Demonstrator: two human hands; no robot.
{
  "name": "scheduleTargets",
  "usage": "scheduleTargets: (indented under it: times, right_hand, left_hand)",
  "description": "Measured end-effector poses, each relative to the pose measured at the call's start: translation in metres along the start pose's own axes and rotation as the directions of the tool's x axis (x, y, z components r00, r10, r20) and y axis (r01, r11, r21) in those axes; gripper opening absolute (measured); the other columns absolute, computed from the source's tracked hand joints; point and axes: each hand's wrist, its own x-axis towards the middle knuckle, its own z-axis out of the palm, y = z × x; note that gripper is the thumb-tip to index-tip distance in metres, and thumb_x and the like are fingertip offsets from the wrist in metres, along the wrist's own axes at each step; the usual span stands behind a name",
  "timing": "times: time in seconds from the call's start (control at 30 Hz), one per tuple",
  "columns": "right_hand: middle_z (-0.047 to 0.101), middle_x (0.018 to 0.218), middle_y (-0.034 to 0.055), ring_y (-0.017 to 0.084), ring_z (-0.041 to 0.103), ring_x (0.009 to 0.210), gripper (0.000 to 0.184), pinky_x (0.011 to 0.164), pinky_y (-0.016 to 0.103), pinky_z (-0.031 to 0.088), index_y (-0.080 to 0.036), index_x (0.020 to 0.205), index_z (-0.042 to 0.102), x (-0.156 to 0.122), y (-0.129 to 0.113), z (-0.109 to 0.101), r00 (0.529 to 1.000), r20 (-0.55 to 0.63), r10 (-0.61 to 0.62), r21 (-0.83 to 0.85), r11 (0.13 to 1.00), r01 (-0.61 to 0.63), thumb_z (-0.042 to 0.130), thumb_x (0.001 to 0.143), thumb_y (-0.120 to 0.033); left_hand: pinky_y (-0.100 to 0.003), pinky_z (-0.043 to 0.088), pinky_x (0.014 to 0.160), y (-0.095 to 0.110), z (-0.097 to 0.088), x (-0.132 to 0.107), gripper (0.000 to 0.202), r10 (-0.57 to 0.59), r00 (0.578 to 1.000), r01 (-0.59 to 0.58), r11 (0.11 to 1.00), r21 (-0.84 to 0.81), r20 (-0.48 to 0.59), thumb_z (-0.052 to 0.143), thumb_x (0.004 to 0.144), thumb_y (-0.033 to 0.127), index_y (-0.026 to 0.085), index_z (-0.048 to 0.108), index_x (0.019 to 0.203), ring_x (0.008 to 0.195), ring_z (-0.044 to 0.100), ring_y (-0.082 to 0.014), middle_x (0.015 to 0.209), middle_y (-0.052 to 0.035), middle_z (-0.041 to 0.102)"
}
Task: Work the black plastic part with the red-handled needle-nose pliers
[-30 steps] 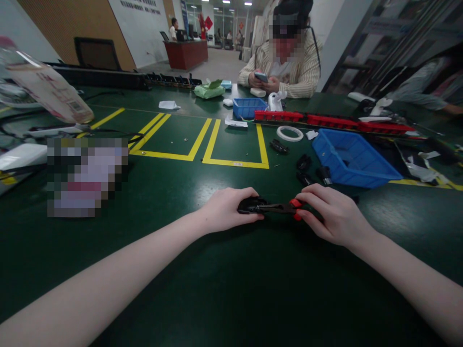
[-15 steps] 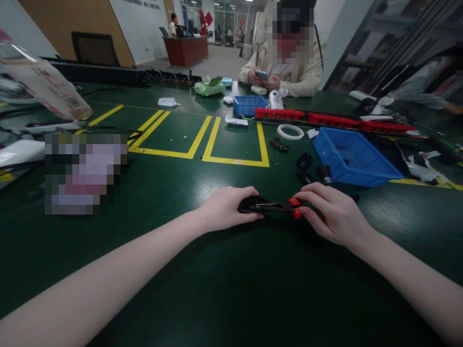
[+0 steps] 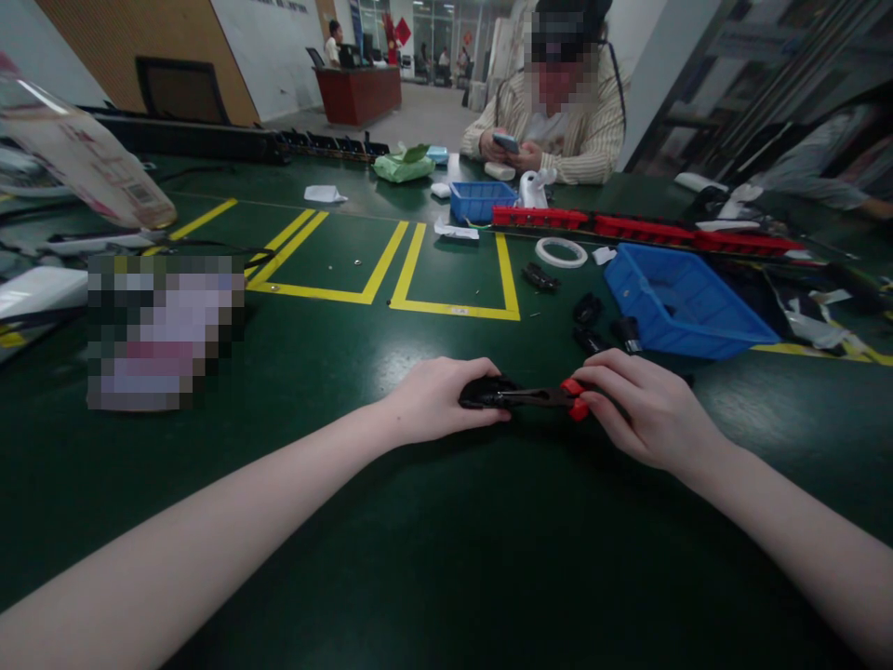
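Observation:
My left hand (image 3: 439,398) is wrapped around the black end of what looks like a spring clamp (image 3: 534,397), with the thumb above and fingers below. The clamp lies level, pointing right, and has red jaw pads (image 3: 576,400) at its tip. Thumb and fingers of my right hand (image 3: 642,409) pinch these pads from the right side. Just beyond the right hand lie several small black parts (image 3: 587,321), one of them a black cylinder (image 3: 626,333). My palm hides part of the clamp's black end.
A blue bin (image 3: 687,302) stands right of centre, with a smaller blue bin (image 3: 481,201) farther back. A white tape roll (image 3: 561,252) and red strips (image 3: 642,231) lie between. Yellow tape (image 3: 453,311) marks the green table. A bottle (image 3: 84,149) leans at left. Opposite sits a person (image 3: 551,121) holding a phone.
The red pads and my right fingers have shifted slightly to the right. My left hand stays almost in place with the same hold.

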Motion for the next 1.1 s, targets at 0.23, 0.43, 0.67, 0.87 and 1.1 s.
scheduleTargets:
  times: [0.23, 0.43, 0.67, 0.87, 1.1]
  right_hand:
    - [0.064, 0.088, 0.0099, 0.015, 0.058, 0.069, 0.018, 0.059, 0.028, 0.048, -0.015, 0.09, 0.061, -0.0007, -0.0048, 0.0024, 1.0, 0.0, -0.017, -0.062, 0.998, 0.017, 0.045, 0.09, -0.023]
    - [0.063, 0.086, 0.0095, 0.014, 0.057, 0.068, 0.015, 0.058, 0.027, 0.047, -0.015, 0.089, 0.06, 0.0011, -0.0056, 0.0006, 0.999, -0.019, -0.031, -0.074, 0.997, 0.029, 0.046, 0.088, -0.018]
    - [0.063, 0.086, 0.0098, 0.015, 0.055, 0.068, 0.014, 0.058, 0.028, 0.046, -0.013, 0.091, 0.059, 0.0008, 0.0001, -0.0026, 0.999, -0.012, -0.036, -0.085, 0.996, 0.035, 0.047, 0.088, -0.018]
    - [0.063, 0.085, 0.009, 0.014, 0.055, 0.066, 0.012, 0.057, 0.027, 0.045, -0.014, 0.09, 0.059, 0.0015, -0.0011, -0.0009, 0.999, -0.016, -0.039, -0.069, 0.997, 0.038, 0.047, 0.088, -0.017]
    - [0.063, 0.086, 0.0104, 0.015, 0.056, 0.067, 0.014, 0.058, 0.027, 0.046, -0.012, 0.09, 0.058, 0.0003, -0.0047, 0.003, 0.999, -0.026, -0.047, -0.078, 0.996, 0.045, 0.045, 0.089, -0.017]
  left_hand:
    - [-0.025, 0.04, 0.061, -0.0022, 0.0011, 0.0001, 0.03, 0.023, 1.0, -0.024, 0.998, 0.053, 0.006, 0.064, 0.084, 0.044, 0.022, 0.06, 0.104, 0.077, 0.063, -0.017, 0.089, 0.0007, 0.068]
    - [-0.025, 0.04, 0.061, -0.0019, 0.0005, 0.0007, 0.029, 0.025, 1.0, -0.025, 0.999, 0.035, 0.017, 0.064, 0.084, 0.043, 0.022, 0.059, 0.103, 0.077, 0.063, -0.0168, 0.09, 0.0007, 0.068]
    - [-0.025, 0.04, 0.061, -0.0017, 0.0008, -0.0006, 0.03, 0.015, 1.0, -0.015, 1.0, 0.024, 0.007, 0.064, 0.084, 0.045, 0.021, 0.059, 0.102, 0.075, 0.062, -0.0162, 0.087, 0.0011, 0.067]
    - [-0.025, 0.041, 0.062, -0.0007, -0.0004, 0.0006, 0.03, 0.012, 1.0, -0.012, 0.999, 0.033, 0.013, 0.064, 0.084, 0.044, 0.021, 0.059, 0.104, 0.077, 0.063, -0.0168, 0.089, 0.0002, 0.068]
    - [-0.025, 0.04, 0.062, -0.0014, 0.0008, 0.0007, 0.03, 0.03, 1.0, -0.031, 0.998, 0.054, 0.009, 0.065, 0.084, 0.043, 0.022, 0.059, 0.104, 0.079, 0.063, -0.0169, 0.091, 0.001, 0.068]
